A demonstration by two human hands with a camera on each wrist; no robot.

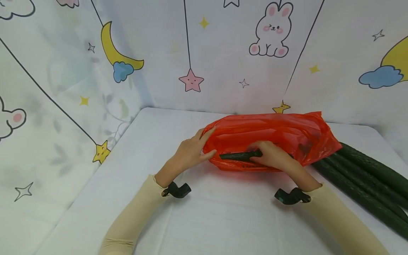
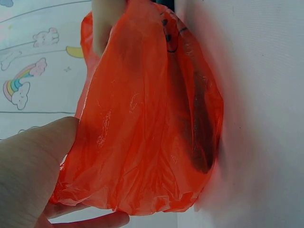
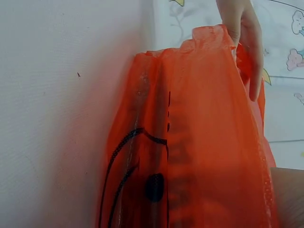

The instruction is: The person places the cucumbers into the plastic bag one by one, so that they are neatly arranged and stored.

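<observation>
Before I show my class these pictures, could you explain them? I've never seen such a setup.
There is no robot here, just a person's bare left hand and right hand. The wide picture comes from a camera on the head, looking forward and down; the two close ones come from cameras worn on the wrists, probably the black devices there. On the white table lies a red plastic bag, with several long green cucumbers at its right end. The right hand grips another cucumber in the bag, while the left hand touches the bag's left end.
</observation>
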